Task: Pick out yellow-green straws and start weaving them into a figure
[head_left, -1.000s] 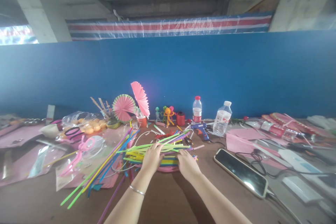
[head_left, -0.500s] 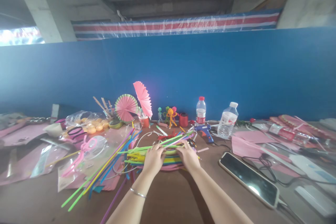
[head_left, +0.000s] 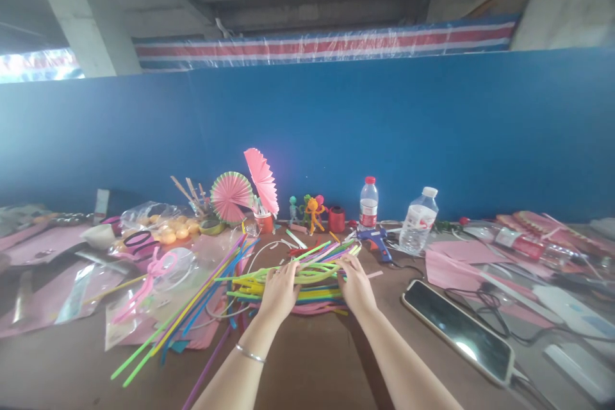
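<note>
A loose bundle of long, thin, coloured pipe cleaners (head_left: 317, 293) lies across the brown table, green, yellow, blue and pink. My left hand (head_left: 281, 285), with a silver bangle on its wrist, has its fingers curled over the middle of the bundle. Round the bundle's right end curl the fingers of my right hand (head_left: 356, 282); its fingertips are partly hidden among the green strands. Between the two hands a stretch of the strands shows. More pipe cleaners (head_left: 192, 301), in green, yellow, purple and blue, lie slanted to the left of my left hand.
Behind the bundle stand small figures (head_left: 314, 213), a red pot (head_left: 336, 219) and a blue glue gun (head_left: 375, 242). Two bottles, one red-capped (head_left: 368, 205), one white-capped (head_left: 419, 224), stand by the blue partition (head_left: 307, 122). A phone (head_left: 459, 330) lies right; pink folded fans (head_left: 231, 197) stand left.
My right hand has moved a little to the right along the bundle, widening the gap between my hands. My left hand has barely shifted.
</note>
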Available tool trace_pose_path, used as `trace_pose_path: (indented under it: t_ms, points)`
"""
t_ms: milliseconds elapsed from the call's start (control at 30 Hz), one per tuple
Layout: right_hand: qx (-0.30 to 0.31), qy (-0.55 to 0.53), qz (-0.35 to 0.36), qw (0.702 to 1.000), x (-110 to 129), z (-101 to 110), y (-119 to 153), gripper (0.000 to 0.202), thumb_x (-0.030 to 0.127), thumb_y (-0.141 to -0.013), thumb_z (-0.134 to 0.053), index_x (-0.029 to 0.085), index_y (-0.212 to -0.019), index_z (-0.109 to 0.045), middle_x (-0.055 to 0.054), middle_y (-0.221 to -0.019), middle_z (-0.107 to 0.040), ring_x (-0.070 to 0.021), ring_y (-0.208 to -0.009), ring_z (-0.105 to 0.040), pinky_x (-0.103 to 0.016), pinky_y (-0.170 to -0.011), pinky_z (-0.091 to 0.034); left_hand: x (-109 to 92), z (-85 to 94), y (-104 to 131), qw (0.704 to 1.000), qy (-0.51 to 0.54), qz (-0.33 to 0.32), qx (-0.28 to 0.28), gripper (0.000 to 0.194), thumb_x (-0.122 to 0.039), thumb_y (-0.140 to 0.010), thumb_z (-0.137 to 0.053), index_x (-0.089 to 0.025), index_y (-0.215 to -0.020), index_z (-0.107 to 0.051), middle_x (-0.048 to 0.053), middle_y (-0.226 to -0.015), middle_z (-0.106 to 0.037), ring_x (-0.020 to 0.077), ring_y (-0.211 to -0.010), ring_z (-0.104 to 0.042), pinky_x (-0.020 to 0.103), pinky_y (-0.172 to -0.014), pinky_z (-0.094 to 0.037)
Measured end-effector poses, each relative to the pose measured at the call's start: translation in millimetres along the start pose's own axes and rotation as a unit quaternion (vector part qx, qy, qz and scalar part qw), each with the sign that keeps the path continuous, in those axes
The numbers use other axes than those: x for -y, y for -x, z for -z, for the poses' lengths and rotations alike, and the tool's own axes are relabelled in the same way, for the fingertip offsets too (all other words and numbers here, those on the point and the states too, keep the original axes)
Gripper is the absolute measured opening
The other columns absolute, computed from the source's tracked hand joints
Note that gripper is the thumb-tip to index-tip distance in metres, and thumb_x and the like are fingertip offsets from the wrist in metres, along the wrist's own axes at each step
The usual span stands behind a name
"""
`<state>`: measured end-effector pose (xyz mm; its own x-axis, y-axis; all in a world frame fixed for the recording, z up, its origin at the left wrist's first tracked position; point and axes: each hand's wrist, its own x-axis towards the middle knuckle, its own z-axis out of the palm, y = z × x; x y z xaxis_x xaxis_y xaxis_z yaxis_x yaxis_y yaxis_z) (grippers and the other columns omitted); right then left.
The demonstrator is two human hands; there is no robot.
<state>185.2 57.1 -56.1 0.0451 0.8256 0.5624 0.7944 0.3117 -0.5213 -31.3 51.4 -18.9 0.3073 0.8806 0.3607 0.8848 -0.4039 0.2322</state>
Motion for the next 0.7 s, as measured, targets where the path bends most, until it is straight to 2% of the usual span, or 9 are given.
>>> trace_pose_path:
  t_ms: [100, 167, 233, 367, 533, 633, 700]
  points:
    - [-0.047, 0.012, 0.013, 0.999, 1.7, 0.2, -1.4, 0.037, 0.017, -0.078, -0.038, 0.019, -0.110, -0.057, -0.004, -0.124, -0.037, -0.0067, -0.113, -0.040, -0.018, -0.099, -0.036, 1.5, -3.2, 0.5, 1.000, 0.005, 0.014, -0.005, 0.042, -0.023, -0.079, -0.050, -0.019, -0.119, -0.039, 0.004, -0.111, -0.054, 0.0192, -0.103, -0.049, 0.041, -0.092, -0.023]
    - [-0.078, 0.023, 0.007, 0.997, -0.1, 1.0, -2.8, 0.037, 0.018, -0.079, -0.037, 0.017, -0.110, -0.056, -0.006, -0.125, -0.036, -0.0066, -0.114, -0.038, -0.017, -0.099, -0.035, 1.6, -3.2, -0.2, 1.000, 0.011, 0.020, -0.010, 0.035, -0.033, -0.082, -0.047, -0.021, -0.115, -0.045, 0.004, -0.109, -0.055, 0.0213, -0.103, -0.048, 0.043, -0.092, -0.021]
    - [-0.090, 0.037, -0.008, 0.995, -3.3, 2.1, -3.7, 0.034, 0.018, -0.077, -0.040, 0.016, -0.106, -0.058, -0.006, -0.120, -0.039, -0.0097, -0.112, -0.038, -0.021, -0.097, -0.037, 1.7, -1.8, -1.6, 0.999, 0.023, 0.022, -0.008, 0.025, -0.036, -0.086, -0.041, -0.024, -0.105, -0.052, 0.001, -0.104, -0.057, 0.0198, -0.101, -0.049, 0.041, -0.090, -0.022]
    - [-0.066, 0.071, -0.031, 0.995, -3.4, 7.3, -2.8, 0.027, 0.013, -0.071, -0.047, 0.020, -0.093, -0.062, -0.004, -0.108, -0.046, -0.0153, -0.100, -0.037, -0.031, -0.089, -0.038, 4.2, 0.2, -4.7, 0.998, 0.047, 0.034, -0.007, 0.020, -0.028, -0.087, -0.038, -0.024, -0.092, -0.057, -0.002, -0.097, -0.059, 0.0155, -0.093, -0.051, 0.034, -0.084, -0.027]
    - [-0.005, 0.120, -0.001, 0.993, 18.6, 15.2, 0.2, 0.011, 0.019, -0.071, -0.056, 0.024, -0.079, -0.061, 0.002, -0.121, -0.043, -0.0264, -0.109, -0.030, -0.047, -0.086, -0.025, 8.2, -1.4, -5.9, 0.997, 0.073, 0.034, -0.008, 0.025, -0.033, -0.088, -0.036, -0.023, -0.094, -0.058, -0.002, -0.097, -0.060, 0.0143, -0.090, -0.053, 0.030, -0.082, -0.030]
    - [0.029, 0.125, 0.034, 0.991, 29.7, 14.4, 0.9, 0.009, 0.015, -0.074, -0.053, 0.019, -0.070, -0.060, 0.004, -0.125, -0.041, -0.0258, -0.115, -0.028, -0.047, -0.091, -0.019, 9.2, -2.1, -6.0, 0.995, 0.092, 0.033, -0.007, 0.025, -0.033, -0.088, -0.036, -0.022, -0.093, -0.058, -0.001, -0.096, -0.060, 0.0139, -0.089, -0.054, 0.028, -0.082, -0.033]
    - [0.037, 0.118, 0.039, 0.992, 29.8, 13.1, -0.1, 0.012, 0.016, -0.078, -0.051, 0.019, -0.070, -0.059, 0.004, -0.120, -0.046, -0.0214, -0.117, -0.030, -0.045, -0.097, -0.014, 9.2, -1.7, -5.8, 0.993, 0.104, 0.055, -0.020, 0.025, -0.033, -0.088, -0.035, -0.020, -0.093, -0.055, 0.000, -0.093, -0.060, 0.0149, -0.086, -0.055, 0.027, -0.080, -0.034]
